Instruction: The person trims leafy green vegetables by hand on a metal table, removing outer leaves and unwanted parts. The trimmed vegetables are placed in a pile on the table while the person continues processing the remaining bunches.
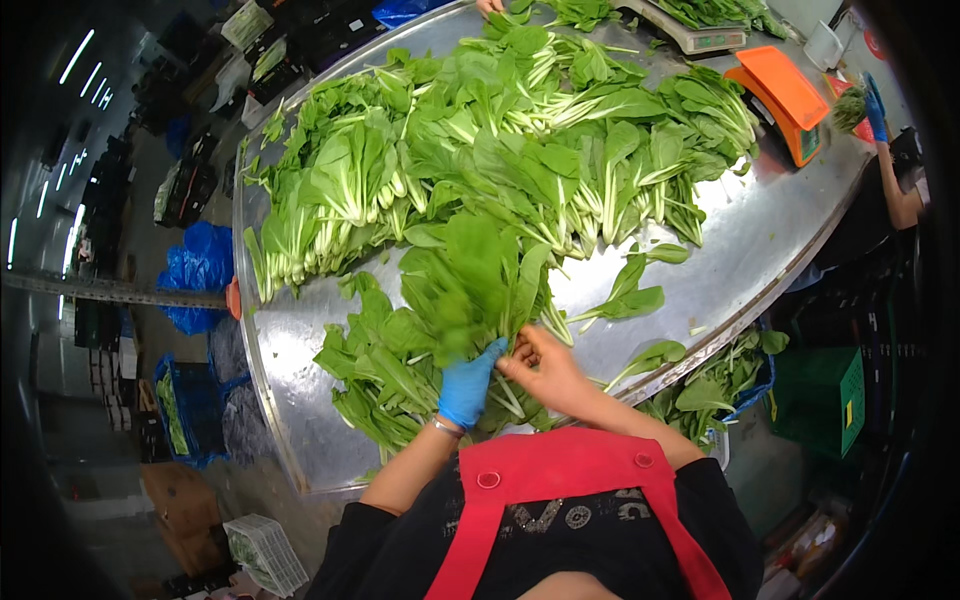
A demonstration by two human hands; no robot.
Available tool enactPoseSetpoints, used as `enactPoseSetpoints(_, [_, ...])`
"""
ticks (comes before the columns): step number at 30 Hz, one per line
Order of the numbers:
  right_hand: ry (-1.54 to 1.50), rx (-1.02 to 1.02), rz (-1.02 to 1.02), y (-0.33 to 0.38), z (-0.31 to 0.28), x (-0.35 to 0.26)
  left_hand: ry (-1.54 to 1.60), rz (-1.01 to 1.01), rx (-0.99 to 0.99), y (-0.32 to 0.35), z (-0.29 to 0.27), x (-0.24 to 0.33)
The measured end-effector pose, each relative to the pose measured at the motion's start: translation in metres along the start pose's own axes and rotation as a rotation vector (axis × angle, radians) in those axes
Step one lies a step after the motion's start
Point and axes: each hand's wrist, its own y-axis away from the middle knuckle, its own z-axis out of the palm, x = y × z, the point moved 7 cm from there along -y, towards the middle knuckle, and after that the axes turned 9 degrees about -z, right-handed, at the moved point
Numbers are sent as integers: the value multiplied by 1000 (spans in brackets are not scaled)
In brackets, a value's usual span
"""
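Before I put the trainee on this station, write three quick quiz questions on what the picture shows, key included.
1. Which of the person's own hands wears no glove?
2. True or false: the orange scale stands at the left end of the metal table.
3. The fingers of the left hand are closed on: A) a green crate; B) leafy greens; C) a blue plastic bag.

Key:
1. The right hand.
2. False; the orange scale is on the far right part.
3. B
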Motion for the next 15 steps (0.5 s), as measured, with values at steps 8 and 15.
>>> enactPoseSetpoints(8, [-31,-518,570,13,37,-3,-387,490,34,3,3,-3])
enactPoseSetpoints(15, [-456,-15,90,12,10,-12,-703,782,71,21,46,63])
